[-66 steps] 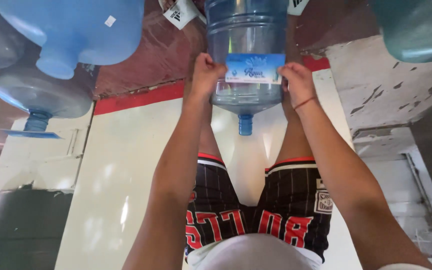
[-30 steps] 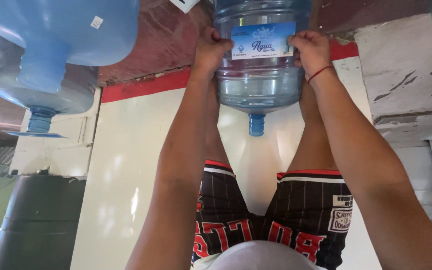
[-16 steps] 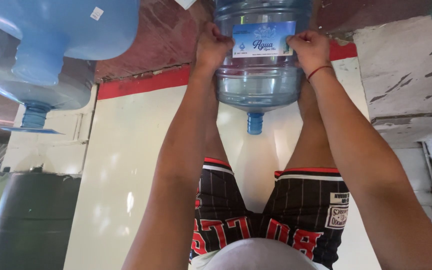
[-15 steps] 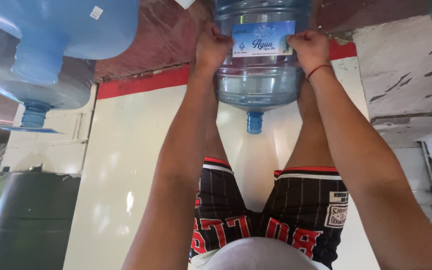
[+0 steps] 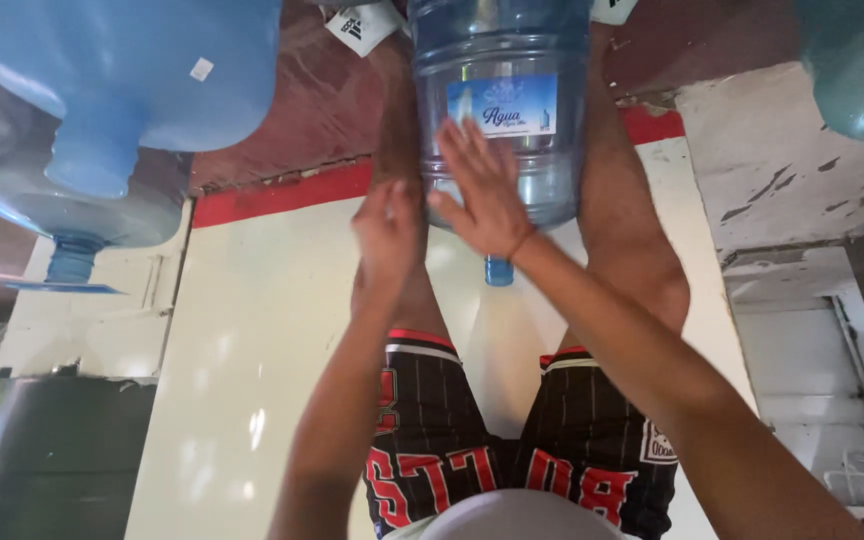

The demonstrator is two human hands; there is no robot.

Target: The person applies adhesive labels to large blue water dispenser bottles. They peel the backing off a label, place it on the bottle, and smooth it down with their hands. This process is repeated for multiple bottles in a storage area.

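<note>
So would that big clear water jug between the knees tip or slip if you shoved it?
The water jug looks rigid, its ribbed plastic holding shape. Its smooth round wall may roll or slip. The right hand rests open-palmed on it.

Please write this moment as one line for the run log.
left hand: open, beside jug | right hand: open, over water jug front | jug: between the legs | other blue jugs: left

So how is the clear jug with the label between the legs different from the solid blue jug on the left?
The clear jug is see-through with ribbed walls; the solid blue jug is opaque and smooth. The clear jug carries a wide blue label, the solid blue jug only a tiny white sticker. The right hand lies flat on the clear jug, the left hand beside it; nothing touches the blue one. Both are large, narrow-necked water jugs.
</note>
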